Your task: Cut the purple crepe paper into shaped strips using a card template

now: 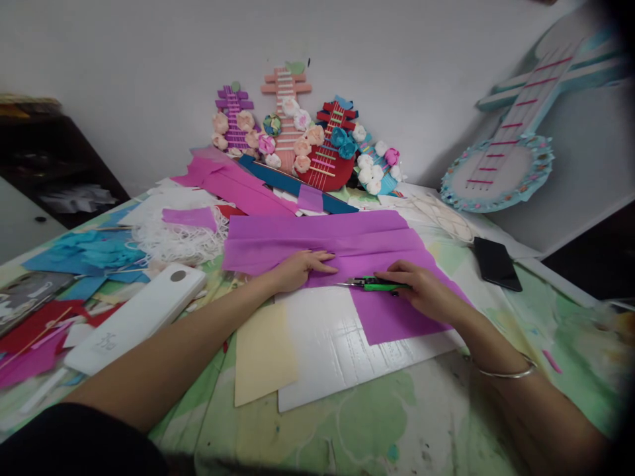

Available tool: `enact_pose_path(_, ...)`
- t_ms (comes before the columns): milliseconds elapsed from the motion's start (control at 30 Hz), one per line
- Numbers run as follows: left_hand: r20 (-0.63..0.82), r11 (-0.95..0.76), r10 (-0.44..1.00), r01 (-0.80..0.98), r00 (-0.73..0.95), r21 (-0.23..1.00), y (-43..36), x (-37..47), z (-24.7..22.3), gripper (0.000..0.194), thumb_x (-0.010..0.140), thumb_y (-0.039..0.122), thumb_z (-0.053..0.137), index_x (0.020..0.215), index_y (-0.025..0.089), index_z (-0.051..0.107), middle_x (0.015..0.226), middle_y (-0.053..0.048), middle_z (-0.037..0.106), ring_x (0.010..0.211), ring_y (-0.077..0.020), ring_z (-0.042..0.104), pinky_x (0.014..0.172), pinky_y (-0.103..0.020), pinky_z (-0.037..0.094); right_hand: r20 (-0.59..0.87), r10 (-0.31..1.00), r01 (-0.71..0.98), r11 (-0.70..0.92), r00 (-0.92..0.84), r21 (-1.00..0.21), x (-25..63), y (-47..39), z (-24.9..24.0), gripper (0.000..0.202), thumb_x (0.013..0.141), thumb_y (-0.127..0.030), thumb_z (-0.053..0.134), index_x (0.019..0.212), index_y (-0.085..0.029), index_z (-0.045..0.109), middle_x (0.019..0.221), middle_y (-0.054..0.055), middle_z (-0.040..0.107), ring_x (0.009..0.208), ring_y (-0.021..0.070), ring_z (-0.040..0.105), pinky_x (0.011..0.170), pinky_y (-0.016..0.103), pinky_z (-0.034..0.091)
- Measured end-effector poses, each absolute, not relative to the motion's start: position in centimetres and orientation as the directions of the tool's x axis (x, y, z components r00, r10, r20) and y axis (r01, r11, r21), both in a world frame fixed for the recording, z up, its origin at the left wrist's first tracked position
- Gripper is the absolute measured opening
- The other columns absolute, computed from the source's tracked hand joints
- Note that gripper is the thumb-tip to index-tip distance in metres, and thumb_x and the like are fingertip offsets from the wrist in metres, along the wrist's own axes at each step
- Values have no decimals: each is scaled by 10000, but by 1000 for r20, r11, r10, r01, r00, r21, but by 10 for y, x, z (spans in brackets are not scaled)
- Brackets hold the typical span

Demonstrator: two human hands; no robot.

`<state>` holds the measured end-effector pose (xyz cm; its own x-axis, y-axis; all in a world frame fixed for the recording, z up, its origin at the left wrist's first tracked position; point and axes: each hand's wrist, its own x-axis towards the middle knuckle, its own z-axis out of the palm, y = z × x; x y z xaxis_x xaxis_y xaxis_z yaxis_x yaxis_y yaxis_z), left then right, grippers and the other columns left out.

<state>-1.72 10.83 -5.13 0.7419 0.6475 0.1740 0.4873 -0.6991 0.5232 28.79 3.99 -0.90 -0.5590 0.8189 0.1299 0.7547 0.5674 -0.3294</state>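
Observation:
A wide sheet of purple paper [317,231] lies across a white board [322,337], with one part of it reaching down over the board's right side. My left hand [300,270] rests on the paper, its fingers apart and pointing right. In my right hand [421,284] is a green utility knife [380,284], held flat, its blade pointing left toward my left fingertips at the paper's lower edge. A pale yellow sheet [262,354] sits at the board's left side.
Decorated paper instruments [325,152] lean against the wall at the back. A white box [136,317], blue paper [94,251] and white shredded strips [173,238] are on the left. A black phone [497,263] lies at right, below a large pale-blue instrument [501,158].

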Motion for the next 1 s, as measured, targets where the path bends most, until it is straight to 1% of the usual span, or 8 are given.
enact_pose_path(133, 164, -705, 641, 490, 750, 513, 109, -17, -51, 676, 722, -97, 350, 1223, 264, 624, 1441, 1, 438, 1358, -172, 375, 1130, -420, 241, 110, 818, 761, 567, -564, -316, 290, 35, -7, 638, 753, 30, 411, 1288, -265, 593, 1051, 76, 606, 927, 193, 593, 843, 334, 480)
enact_pose_path(333, 163, -709, 640, 495, 751, 502, 109, -18, -52, 715, 708, -106, 348, 1234, 302, 610, 1447, 36, 427, 1367, -168, 358, 1132, -431, 236, 111, 829, 776, 554, -548, -303, 300, 31, -2, 633, 731, 25, 427, 1247, -286, 625, 1025, 67, 610, 887, 189, 606, 797, 324, 488)
enact_pose_path(533, 163, -703, 650, 507, 742, 498, 108, -17, -52, 717, 706, -112, 339, 1235, 289, 611, 1448, 27, 429, 1361, -154, 368, 1135, -416, 239, 100, 829, 769, 550, -551, -325, 295, 31, -4, 653, 726, 31, 419, 1270, -282, 600, 1059, 74, 608, 927, 201, 602, 832, 342, 486)
enact_pose_path(667, 162, -702, 649, 504, 743, 503, 108, -17, -52, 697, 725, -106, 341, 1240, 280, 610, 1445, 20, 435, 1361, -162, 369, 1135, -416, 239, 89, 825, 764, 553, -558, -331, 287, 31, -6, 636, 750, 21, 416, 1301, -255, 575, 1077, 87, 598, 946, 206, 588, 848, 351, 481)
enact_pose_path(800, 162, -704, 644, 497, 748, 507, 109, -17, -52, 694, 729, -106, 348, 1240, 282, 611, 1449, 23, 430, 1361, -169, 369, 1135, -413, 244, 102, 816, 753, 566, -568, -336, 281, 29, -7, 670, 730, 36, 412, 1310, -262, 563, 1083, 84, 593, 962, 203, 577, 860, 348, 473)
enact_pose_path(900, 163, -708, 639, 492, 752, 506, 110, -18, -53, 692, 736, -105, 350, 1240, 294, 608, 1449, 35, 431, 1358, -161, 372, 1135, -406, 245, 98, 812, 752, 572, -575, -328, 281, 27, -5, 663, 734, 34, 407, 1307, -259, 570, 1067, 86, 593, 936, 199, 577, 834, 337, 477)
enact_pose_path(1000, 166, -710, 639, 492, 752, 504, 110, -17, -54, 656, 770, -93, 349, 1239, 283, 610, 1451, 20, 430, 1358, -163, 373, 1133, -407, 245, 88, 812, 759, 573, -577, -309, 285, 25, -2, 650, 745, 34, 393, 1295, -254, 585, 1046, 92, 595, 910, 197, 579, 808, 335, 481)
